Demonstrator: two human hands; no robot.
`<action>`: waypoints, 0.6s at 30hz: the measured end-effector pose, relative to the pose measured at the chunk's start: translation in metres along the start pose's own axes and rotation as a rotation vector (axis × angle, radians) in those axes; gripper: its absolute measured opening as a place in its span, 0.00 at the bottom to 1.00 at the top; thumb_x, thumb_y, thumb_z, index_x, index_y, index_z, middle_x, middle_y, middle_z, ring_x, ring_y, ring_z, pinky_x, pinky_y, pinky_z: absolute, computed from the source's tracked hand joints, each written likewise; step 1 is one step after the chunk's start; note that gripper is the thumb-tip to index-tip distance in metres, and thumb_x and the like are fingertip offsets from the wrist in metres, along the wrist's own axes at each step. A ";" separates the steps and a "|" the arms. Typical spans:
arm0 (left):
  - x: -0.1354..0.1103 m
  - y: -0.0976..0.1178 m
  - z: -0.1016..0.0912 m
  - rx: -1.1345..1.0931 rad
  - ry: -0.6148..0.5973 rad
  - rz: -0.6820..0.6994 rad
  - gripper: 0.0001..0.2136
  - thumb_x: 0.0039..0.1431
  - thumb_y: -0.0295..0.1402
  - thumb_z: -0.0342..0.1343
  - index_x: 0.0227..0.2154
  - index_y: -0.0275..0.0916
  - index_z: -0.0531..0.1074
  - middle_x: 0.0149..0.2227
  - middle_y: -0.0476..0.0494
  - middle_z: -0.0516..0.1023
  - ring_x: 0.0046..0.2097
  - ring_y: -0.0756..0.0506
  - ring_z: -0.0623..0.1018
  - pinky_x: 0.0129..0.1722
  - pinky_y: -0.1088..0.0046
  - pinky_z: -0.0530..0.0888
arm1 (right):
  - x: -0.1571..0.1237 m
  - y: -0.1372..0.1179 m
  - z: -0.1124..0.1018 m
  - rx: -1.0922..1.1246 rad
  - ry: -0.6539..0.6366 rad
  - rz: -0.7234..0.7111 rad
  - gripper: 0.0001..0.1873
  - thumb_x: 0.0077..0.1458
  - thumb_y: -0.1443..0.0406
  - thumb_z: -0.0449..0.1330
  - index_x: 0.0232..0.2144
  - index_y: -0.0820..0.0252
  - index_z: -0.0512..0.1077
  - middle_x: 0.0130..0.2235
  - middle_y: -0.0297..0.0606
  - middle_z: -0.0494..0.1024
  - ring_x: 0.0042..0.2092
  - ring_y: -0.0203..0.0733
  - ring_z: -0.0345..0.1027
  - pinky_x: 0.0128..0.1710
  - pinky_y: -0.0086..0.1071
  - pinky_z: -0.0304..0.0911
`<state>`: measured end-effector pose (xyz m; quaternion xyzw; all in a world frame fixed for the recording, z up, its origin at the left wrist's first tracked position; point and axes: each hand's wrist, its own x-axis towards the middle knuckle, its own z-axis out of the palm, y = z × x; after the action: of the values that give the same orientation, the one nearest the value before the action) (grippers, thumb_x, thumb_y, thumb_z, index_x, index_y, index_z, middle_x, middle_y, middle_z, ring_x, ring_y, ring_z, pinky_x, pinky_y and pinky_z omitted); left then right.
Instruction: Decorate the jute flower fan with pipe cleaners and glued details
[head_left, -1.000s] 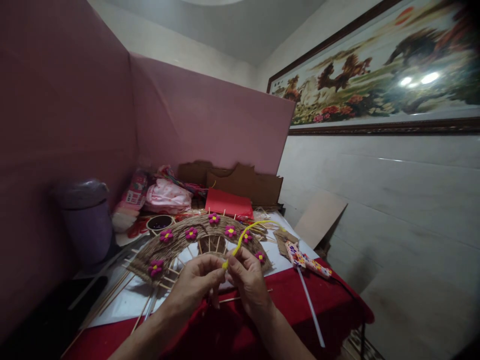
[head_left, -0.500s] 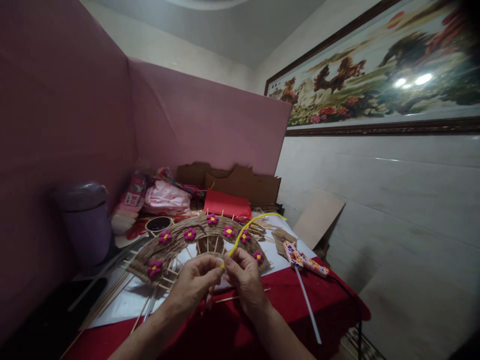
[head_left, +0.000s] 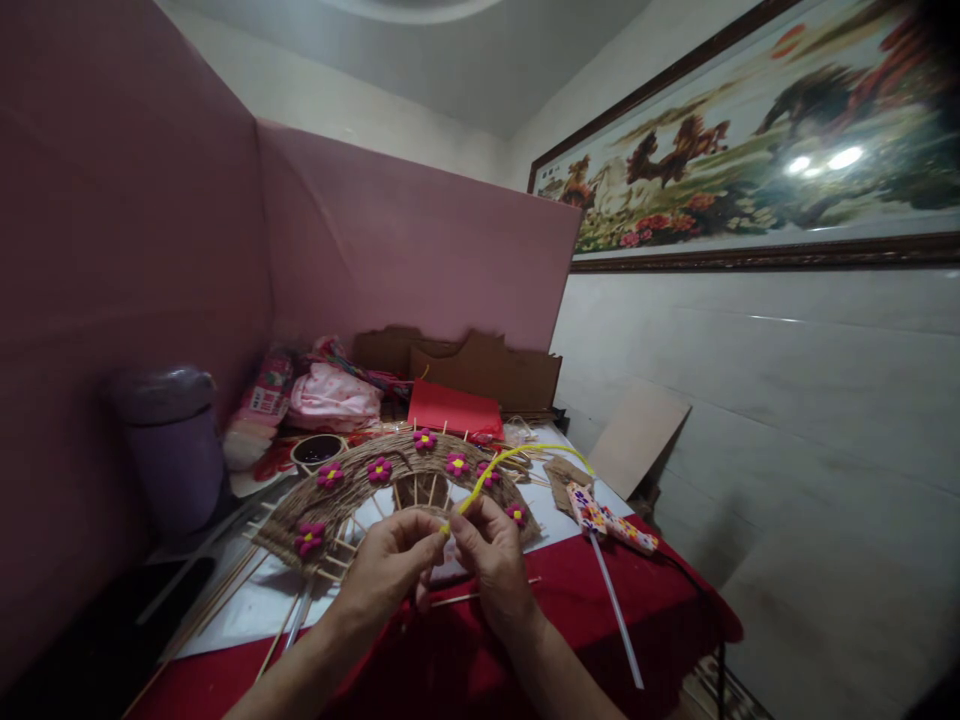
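Currently: left hand [head_left: 390, 565] and right hand [head_left: 493, 560] meet fingertip to fingertip above the near edge of the table. Both pinch the near end of a yellow pipe cleaner [head_left: 525, 450] between thumb and forefinger, with the other fingers curled in. From the pinch the pipe cleaner arcs up and off to the right, free end in the air above the glue gun [head_left: 611, 522].

Just behind the hands, a half-round woven twine piece [head_left: 360, 478] lies flat on white paper [head_left: 247, 600]. It has pink flowers on it and thin sticks poking out along the edges. One loose stick lies under the hands on the red cloth [head_left: 600, 610].

The glue gun is patterned and sits right of the woven piece, half on the paper, half on the cloth. A small dark bowl [head_left: 319, 450] is behind the woven piece, a purple bin [head_left: 169, 440] far left, and cardboard [head_left: 487, 365] leans on the pink board [head_left: 412, 240] at the back.
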<state>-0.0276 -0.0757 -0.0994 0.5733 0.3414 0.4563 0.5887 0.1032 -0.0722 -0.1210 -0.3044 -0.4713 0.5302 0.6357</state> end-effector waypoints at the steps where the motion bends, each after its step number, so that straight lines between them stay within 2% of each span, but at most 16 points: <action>1: 0.000 0.000 0.000 0.012 0.004 0.007 0.14 0.49 0.44 0.58 0.24 0.35 0.68 0.16 0.54 0.66 0.13 0.55 0.65 0.13 0.80 0.62 | 0.000 0.000 0.000 -0.006 -0.008 -0.001 0.14 0.48 0.58 0.63 0.27 0.61 0.65 0.23 0.28 0.65 0.22 0.27 0.55 0.20 0.22 0.50; 4: -0.002 -0.002 -0.001 0.078 0.006 0.063 0.13 0.51 0.42 0.57 0.26 0.36 0.69 0.20 0.52 0.69 0.15 0.56 0.65 0.14 0.80 0.62 | 0.000 0.000 0.000 -0.006 -0.026 0.001 0.13 0.49 0.58 0.63 0.27 0.61 0.64 0.22 0.28 0.64 0.21 0.26 0.52 0.19 0.22 0.48; 7: -0.003 -0.001 -0.002 0.243 0.052 0.240 0.09 0.54 0.37 0.55 0.28 0.36 0.72 0.27 0.47 0.74 0.21 0.53 0.70 0.20 0.78 0.67 | -0.001 -0.002 -0.001 -0.026 -0.036 -0.043 0.12 0.51 0.59 0.61 0.27 0.60 0.64 0.22 0.27 0.62 0.21 0.26 0.50 0.19 0.22 0.47; 10: -0.006 0.002 -0.003 0.447 0.125 0.532 0.05 0.55 0.30 0.54 0.31 0.39 0.74 0.33 0.44 0.76 0.33 0.49 0.75 0.30 0.75 0.70 | -0.007 -0.005 0.000 -0.145 -0.050 -0.229 0.07 0.54 0.62 0.58 0.29 0.59 0.65 0.25 0.29 0.64 0.25 0.30 0.56 0.24 0.25 0.54; 12: -0.008 0.004 -0.002 0.499 0.147 0.671 0.06 0.55 0.27 0.53 0.33 0.40 0.75 0.33 0.43 0.77 0.35 0.48 0.75 0.32 0.74 0.71 | -0.012 -0.006 0.000 -0.260 -0.066 -0.407 0.02 0.55 0.65 0.56 0.31 0.58 0.66 0.29 0.32 0.66 0.30 0.33 0.61 0.30 0.28 0.58; 13: -0.009 0.005 -0.002 0.495 0.160 0.695 0.07 0.55 0.26 0.53 0.34 0.41 0.75 0.33 0.43 0.77 0.34 0.48 0.75 0.31 0.74 0.71 | -0.014 -0.007 0.001 -0.318 -0.075 -0.488 0.00 0.55 0.67 0.55 0.32 0.57 0.66 0.31 0.33 0.68 0.33 0.35 0.62 0.32 0.30 0.59; 14: -0.010 0.007 -0.002 0.478 0.177 0.693 0.07 0.54 0.26 0.54 0.33 0.41 0.75 0.33 0.43 0.77 0.33 0.47 0.75 0.30 0.74 0.71 | -0.015 -0.007 0.001 -0.371 -0.077 -0.561 0.03 0.55 0.69 0.55 0.32 0.57 0.66 0.33 0.34 0.68 0.34 0.36 0.63 0.33 0.30 0.60; 16: -0.012 0.008 -0.001 0.428 0.216 0.622 0.05 0.53 0.27 0.55 0.32 0.40 0.75 0.32 0.43 0.76 0.31 0.47 0.75 0.29 0.74 0.71 | -0.017 -0.006 0.002 -0.446 -0.060 -0.665 0.07 0.54 0.73 0.54 0.32 0.56 0.66 0.34 0.34 0.69 0.35 0.36 0.64 0.35 0.31 0.61; 18: -0.014 0.010 -0.001 0.358 0.249 0.530 0.04 0.53 0.28 0.56 0.31 0.40 0.74 0.30 0.44 0.75 0.29 0.48 0.74 0.27 0.75 0.71 | -0.017 -0.005 0.001 -0.484 -0.038 -0.703 0.09 0.53 0.74 0.54 0.32 0.55 0.65 0.33 0.34 0.69 0.35 0.37 0.65 0.35 0.32 0.61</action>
<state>-0.0347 -0.0891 -0.0914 0.6762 0.3246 0.5927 0.2935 0.1043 -0.0903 -0.1209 -0.2558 -0.6689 0.1610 0.6791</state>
